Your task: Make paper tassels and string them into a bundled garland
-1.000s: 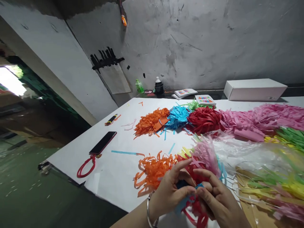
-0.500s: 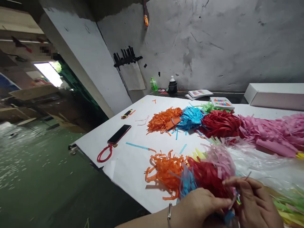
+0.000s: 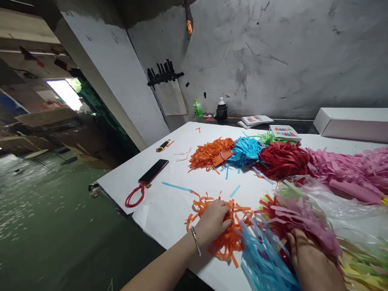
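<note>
My left hand (image 3: 214, 221) is curled into an orange paper tassel (image 3: 232, 242) near the table's front edge. Its fingertips are partly buried in the loose strips. At the lower right, my right hand (image 3: 315, 260) grips a bunch of paper tassels, its fingers partly covered by the strips. Pink strips (image 3: 318, 226) fan out above that hand, with red strips (image 3: 281, 224) beside them. Light blue strips (image 3: 266, 258) spread between my two hands, reaching the bottom of the view.
Farther back lie an orange tassel (image 3: 209, 153), a blue one (image 3: 246, 150), a dark red one (image 3: 283, 159) and pink ones (image 3: 348, 165). Clear plastic (image 3: 342, 206) covers the right side. A phone (image 3: 153, 171) with a red strap and a cutter (image 3: 163, 145) lie left; a white box (image 3: 354, 124) stands behind.
My hands were together at the lower right, fingering a thin strip. Now the left has moved left onto the orange tassel, and the blue and pink strips are spread out around the right.
</note>
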Available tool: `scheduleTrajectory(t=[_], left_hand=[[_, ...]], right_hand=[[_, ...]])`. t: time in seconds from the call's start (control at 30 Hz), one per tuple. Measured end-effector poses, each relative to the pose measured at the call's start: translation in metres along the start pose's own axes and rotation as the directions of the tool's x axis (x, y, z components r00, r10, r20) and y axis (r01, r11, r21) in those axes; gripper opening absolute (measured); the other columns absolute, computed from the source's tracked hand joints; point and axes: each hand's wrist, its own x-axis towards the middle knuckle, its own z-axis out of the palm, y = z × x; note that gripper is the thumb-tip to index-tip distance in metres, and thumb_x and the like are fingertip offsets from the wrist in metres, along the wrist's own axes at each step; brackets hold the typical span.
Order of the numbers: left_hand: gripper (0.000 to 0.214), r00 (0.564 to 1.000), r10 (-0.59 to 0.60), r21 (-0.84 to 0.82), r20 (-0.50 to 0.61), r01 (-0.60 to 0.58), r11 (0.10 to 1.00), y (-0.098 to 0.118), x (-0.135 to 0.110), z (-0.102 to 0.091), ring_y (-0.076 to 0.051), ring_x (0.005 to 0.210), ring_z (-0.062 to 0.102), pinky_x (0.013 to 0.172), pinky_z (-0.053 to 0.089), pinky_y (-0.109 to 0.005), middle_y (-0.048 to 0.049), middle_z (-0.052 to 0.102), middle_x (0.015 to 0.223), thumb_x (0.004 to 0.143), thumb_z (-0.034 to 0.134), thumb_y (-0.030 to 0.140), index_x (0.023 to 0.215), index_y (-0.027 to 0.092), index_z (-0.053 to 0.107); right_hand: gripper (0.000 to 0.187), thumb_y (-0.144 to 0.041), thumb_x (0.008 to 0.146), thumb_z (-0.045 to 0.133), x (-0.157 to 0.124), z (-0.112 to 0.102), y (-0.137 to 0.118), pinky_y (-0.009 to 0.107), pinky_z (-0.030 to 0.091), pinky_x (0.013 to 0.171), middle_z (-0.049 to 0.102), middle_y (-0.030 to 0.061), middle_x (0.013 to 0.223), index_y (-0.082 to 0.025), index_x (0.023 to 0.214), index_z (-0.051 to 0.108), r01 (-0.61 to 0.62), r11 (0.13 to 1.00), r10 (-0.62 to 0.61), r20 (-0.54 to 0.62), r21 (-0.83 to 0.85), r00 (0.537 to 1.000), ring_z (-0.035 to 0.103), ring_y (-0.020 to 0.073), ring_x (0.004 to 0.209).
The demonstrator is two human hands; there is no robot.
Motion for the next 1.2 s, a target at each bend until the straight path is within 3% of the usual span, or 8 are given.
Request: scheduleTrajectory(t=[0.13, 0.23, 0.4, 0.6, 0.73, 0.83, 1.03, 1.2], left_hand=[[0.015, 1.000, 0.018, -0.018, -0.021, -0.018, 1.000, 0.010, -0.003, -0.010, -0.020, 0.089, 0.059, 0.083, 0.046, -0.032, -0.0026, 0.066, 0.088, 0.080, 0.057, 0.005, 0.078, 0.019, 0.061], [0.009, 0.998, 0.017, -0.010, -0.062, -0.017, 1.000, 0.018, -0.005, -0.017, -0.021, 0.094, 0.059, 0.087, 0.045, -0.035, -0.0045, 0.066, 0.095, 0.089, 0.055, 0.014, 0.086, 0.019, 0.061], [0.015, 1.000, -0.006, 0.174, 0.019, 0.003, 0.985, 0.021, -0.005, -0.003, -0.027, 0.088, 0.057, 0.083, 0.043, -0.042, -0.0069, 0.065, 0.090, 0.086, 0.065, 0.028, 0.078, 0.018, 0.058], [0.005, 0.997, 0.042, 0.060, -0.062, -0.038, 0.997, 0.033, -0.014, -0.016, -0.022, 0.087, 0.055, 0.081, 0.043, -0.036, -0.0050, 0.064, 0.090, 0.089, 0.055, 0.016, 0.085, 0.019, 0.056], [0.003, 0.937, 0.264, -0.142, -0.230, -0.301, 0.943, 0.059, -0.027, -0.032, -0.022, 0.084, 0.054, 0.078, 0.043, -0.035, -0.0052, 0.064, 0.087, 0.090, 0.055, 0.017, 0.090, 0.020, 0.054], [0.017, 0.865, 0.422, -0.143, -0.272, -0.470, 0.871, 0.075, -0.032, -0.035, -0.022, 0.084, 0.054, 0.080, 0.043, -0.037, -0.0059, 0.066, 0.089, 0.085, 0.053, 0.009, 0.099, 0.020, 0.054], [0.014, 0.792, 0.539, -0.010, -0.286, -0.565, 0.825, 0.083, -0.030, -0.029, -0.023, 0.081, 0.052, 0.077, 0.040, -0.036, -0.0070, 0.065, 0.087, 0.090, 0.055, 0.014, 0.104, 0.018, 0.058], [0.011, 0.788, 0.530, 0.082, -0.313, -0.534, 0.841, 0.082, -0.031, -0.027, -0.022, 0.081, 0.051, 0.078, 0.037, -0.037, -0.0072, 0.065, 0.087, 0.093, 0.055, 0.016, 0.103, 0.016, 0.059]], right_hand=[[0.029, -0.037, 0.099, 0.041, 0.001, -0.018, -0.016, 0.024, 0.046, 0.034, 0.074, 0.0055, 0.080, -0.026, 0.086, 0.064, 0.145, 0.969, -0.131, 0.082, -0.198, 0.988, 0.070, 0.0185, 0.052], [0.024, -0.037, 0.100, 0.043, 0.005, -0.026, -0.034, 0.020, 0.060, 0.060, 0.071, 0.0099, 0.110, -0.025, 0.105, 0.063, 0.319, 0.941, -0.309, 0.100, -0.111, 0.946, 0.075, 0.0182, 0.085], [0.014, -0.027, 0.100, 0.047, 0.009, -0.026, -0.056, 0.019, 0.058, 0.075, 0.069, 0.0072, 0.098, -0.023, 0.109, 0.058, 0.375, 0.923, -0.383, 0.109, 0.090, 0.917, 0.073, 0.0159, 0.086], [0.015, -0.029, 0.101, 0.047, 0.007, -0.022, -0.067, 0.021, 0.057, 0.071, 0.069, 0.0029, 0.086, -0.025, 0.096, 0.061, 0.193, 0.952, -0.221, 0.098, 0.236, 0.970, 0.070, 0.0157, 0.077], [0.023, -0.039, 0.099, 0.050, 0.008, -0.026, -0.082, 0.023, 0.055, 0.065, 0.071, 0.0024, 0.080, -0.025, 0.093, 0.067, -0.004, 0.945, 0.001, 0.010, 0.327, 1.000, 0.067, 0.0168, 0.067], [0.024, -0.042, 0.097, 0.053, 0.014, -0.030, -0.092, 0.020, 0.052, 0.054, 0.069, -0.0004, 0.072, -0.024, 0.094, 0.069, -0.103, 0.920, 0.111, -0.001, 0.377, 0.994, 0.062, 0.0140, 0.056], [0.023, -0.039, 0.095, 0.056, 0.022, -0.038, -0.094, 0.019, 0.054, 0.056, 0.071, 0.0011, 0.074, -0.022, 0.093, 0.071, -0.052, 0.892, 0.043, 0.031, 0.448, 0.999, 0.067, 0.0154, 0.061], [0.022, -0.038, 0.097, 0.054, 0.017, -0.041, -0.088, 0.019, 0.053, 0.054, 0.069, -0.0018, 0.068, -0.024, 0.094, 0.069, -0.069, 0.902, 0.051, 0.054, 0.425, 0.997, 0.066, 0.0140, 0.056]])
